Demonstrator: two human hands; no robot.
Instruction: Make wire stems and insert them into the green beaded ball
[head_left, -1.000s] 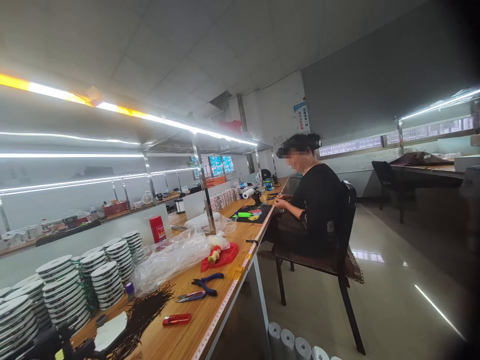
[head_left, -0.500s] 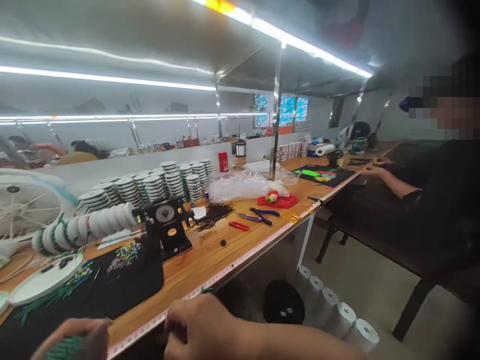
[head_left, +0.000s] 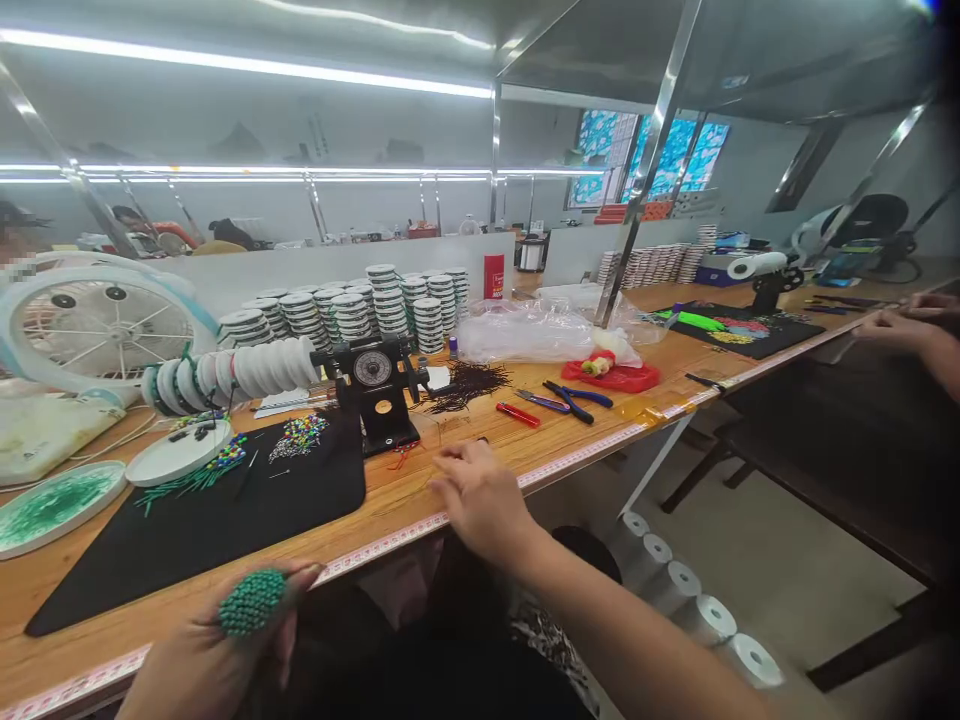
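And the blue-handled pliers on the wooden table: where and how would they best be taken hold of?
Probably around both blue handles, with the right hand coming from the front edge of the table. The pliers lie flat with handles splayed rightward and toward that edge, while the nose points back-left, close to the snips.

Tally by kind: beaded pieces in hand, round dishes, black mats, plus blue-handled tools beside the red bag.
Green beaded piece, left hand: 1
Round white dishes: 2
Black mats: 2
Blue-handled pliers: 1
Blue-handled snips: 1
Total: 7
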